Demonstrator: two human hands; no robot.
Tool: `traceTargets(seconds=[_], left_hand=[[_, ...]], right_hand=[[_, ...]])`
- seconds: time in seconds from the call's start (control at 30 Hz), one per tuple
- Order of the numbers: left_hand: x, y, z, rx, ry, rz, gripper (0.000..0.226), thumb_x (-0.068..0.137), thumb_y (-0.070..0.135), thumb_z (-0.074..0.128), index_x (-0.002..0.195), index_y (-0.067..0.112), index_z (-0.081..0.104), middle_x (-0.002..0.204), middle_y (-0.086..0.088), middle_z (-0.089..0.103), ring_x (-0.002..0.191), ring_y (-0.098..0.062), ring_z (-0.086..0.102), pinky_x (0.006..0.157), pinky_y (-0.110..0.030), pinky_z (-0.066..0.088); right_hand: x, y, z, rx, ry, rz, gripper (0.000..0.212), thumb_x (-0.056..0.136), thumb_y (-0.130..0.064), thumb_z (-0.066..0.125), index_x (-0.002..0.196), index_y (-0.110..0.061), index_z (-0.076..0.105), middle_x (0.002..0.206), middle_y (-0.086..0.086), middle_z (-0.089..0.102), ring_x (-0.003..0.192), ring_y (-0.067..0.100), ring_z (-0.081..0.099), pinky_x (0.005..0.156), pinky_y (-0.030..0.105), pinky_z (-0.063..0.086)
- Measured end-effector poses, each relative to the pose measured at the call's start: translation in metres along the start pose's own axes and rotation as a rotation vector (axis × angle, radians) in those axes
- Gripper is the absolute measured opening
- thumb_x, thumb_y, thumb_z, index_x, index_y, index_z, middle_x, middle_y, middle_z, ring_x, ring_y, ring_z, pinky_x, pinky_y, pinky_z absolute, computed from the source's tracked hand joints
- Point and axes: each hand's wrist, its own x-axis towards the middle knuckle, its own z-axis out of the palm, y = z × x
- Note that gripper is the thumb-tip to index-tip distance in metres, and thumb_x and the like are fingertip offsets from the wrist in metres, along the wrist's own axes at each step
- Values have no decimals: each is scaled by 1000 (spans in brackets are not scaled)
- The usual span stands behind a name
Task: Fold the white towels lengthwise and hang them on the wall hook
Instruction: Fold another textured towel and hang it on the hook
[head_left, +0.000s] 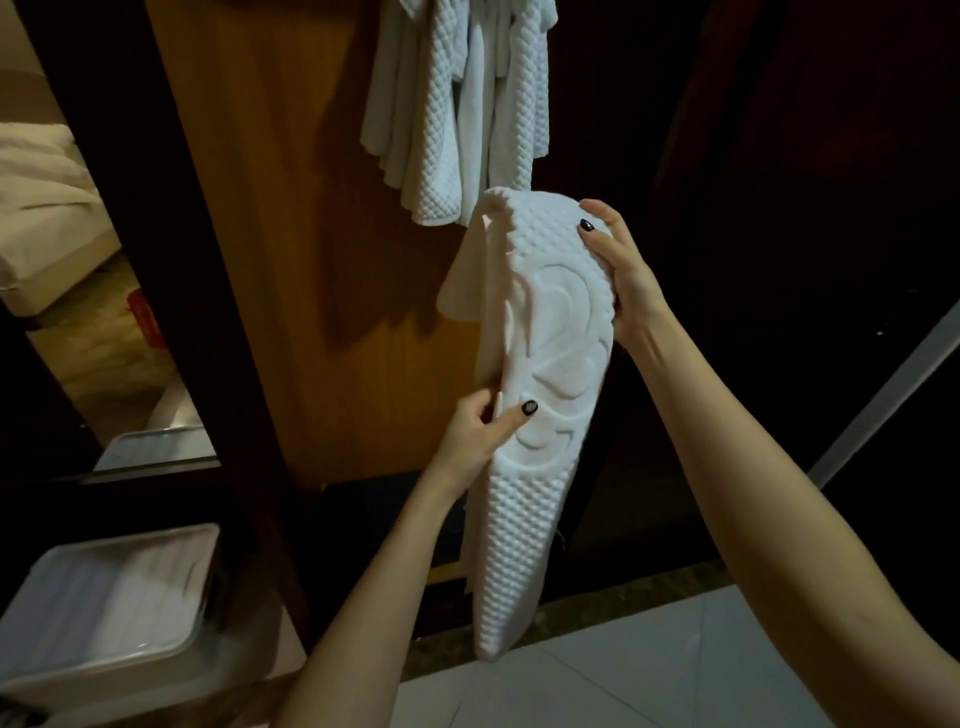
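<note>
White towel (545, 364), folded into a long narrow strip with a waffle weave and an embossed swirl, hangs upright between my hands in front of the wooden panel (291, 208), its lower end above the tiled floor (649, 665). My right hand (618, 270) grips its upper right edge near the top fold, fingers curled round the cloth, while my left hand (483, 436) pinches the left edge lower down, thumb on the front. Just above it, hung towels (457, 104) drape bunched against the panel, and a clear plastic bin (119, 597) sits low at my left.
</note>
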Motion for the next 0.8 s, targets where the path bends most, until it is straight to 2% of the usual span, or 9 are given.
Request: traceTargets(seconds=[0.07, 0.13, 0.2, 0.27, 0.43, 0.5, 0.57, 0.67, 0.8], left_hand=[[11, 14, 1, 240, 156, 100, 17, 83, 22, 74, 77, 18, 60, 137, -7, 50, 127, -15, 47, 96, -17, 39], [20, 28, -1, 393, 285, 234, 13, 84, 18, 74, 82, 10, 64, 145, -7, 31, 135, -14, 30, 106, -21, 28], [28, 41, -4, 343, 251, 305, 10, 86, 15, 71, 83, 7, 66, 127, -14, 51, 121, -20, 46, 102, -30, 38], [30, 53, -6, 166, 118, 300, 12, 89, 16, 64, 93, 5, 65, 105, -9, 65, 100, -19, 61, 85, -41, 51], [32, 67, -9, 98, -21, 341, 20, 92, 19, 55, 104, 31, 64, 102, 11, 71, 98, -8, 66, 77, -21, 53], [33, 69, -10, 130, -10, 371, 18, 93, 21, 53, 105, 31, 62, 102, 15, 70, 98, -5, 65, 78, -19, 52], [34, 69, -9, 143, 14, 380, 14, 92, 23, 54, 103, 28, 61, 103, 12, 69, 100, -7, 64, 81, -23, 52], [36, 71, -6, 127, 5, 388, 17, 91, 23, 57, 107, 27, 59, 107, 10, 68, 103, -10, 64, 84, -25, 52], [45, 95, -3, 189, -42, 450, 24, 91, 16, 59, 112, 30, 57, 107, 19, 68, 104, -2, 63, 83, -17, 49]], right_hand=[[-1, -5, -1, -54, -12, -8, 29, 95, -8, 54, 120, -22, 54, 115, 4, 62, 90, 14, 70, 74, 29, 57], [-2, -9, 1, -84, -31, -32, 35, 93, -5, 54, 123, -23, 54, 117, -2, 60, 93, 12, 70, 75, 27, 56], [-2, -14, 4, -83, -57, -52, 39, 92, -6, 56, 125, -25, 54, 123, -3, 57, 97, 13, 70, 77, 28, 56], [-1, -21, 9, -99, -81, -45, 43, 92, -9, 59, 128, -30, 53, 129, 4, 55, 102, 18, 69, 79, 31, 56], [2, -34, 17, -183, -92, -40, 70, 92, -11, 62, 148, -36, 30, 134, 12, 51, 110, 26, 66, 81, 34, 57], [4, -38, 19, -221, -76, -49, 86, 91, -9, 63, 153, -37, 12, 129, 5, 47, 112, 25, 65, 80, 33, 57], [6, -41, 20, -238, -67, -39, 94, 90, -6, 63, 154, -40, 2, 138, 11, 42, 112, 27, 65, 78, 33, 57], [6, -43, 18, -229, -70, -10, 94, 91, -6, 61, 153, -42, 0, 152, 15, 29, 113, 27, 64, 78, 33, 57], [8, -40, 11, -240, -97, 15, 88, 90, -4, 58, 152, -45, 9, 151, 10, 34, 113, 23, 64, 77, 29, 55]])
